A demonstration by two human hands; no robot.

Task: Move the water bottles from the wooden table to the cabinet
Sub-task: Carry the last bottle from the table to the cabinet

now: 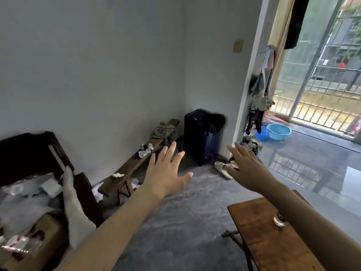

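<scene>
Two bare hands reach forward over a grey floor, both empty; items run from largest to smallest.

- Grey marbled floor [175, 222] spreads beneath both outstretched arms.
- Wooden table [259, 227] stands under the right forearm, below and behind the right hand; part of its top is hidden by the arm.
- Dark suitcase [201, 137] stands upright in the corner, beyond and between the two hands.
- Long wooden bench [134, 167] runs along the wall, just left of the left hand, with crumpled clothes and socks on it.
- Dark wooden furniture piece [29, 153] with plastic bags and a cardboard box sits well to the left of the left arm.
- Blue basin [279, 132] lies beyond the right hand, near the doorway with the metal grille.
- Left hand [168, 173] is held in the air, palm down, fingers straight and spread, gripping nothing.
- Right hand [248, 169] is raised likewise, fingers extended and loosely together, holding nothing.
- Pale slippers [222, 169] lie on the floor just left of the right hand.
- Small clear object [279, 220], possibly part of a water bottle, rests on the table against the right forearm; too blurred and hidden to tell.
</scene>
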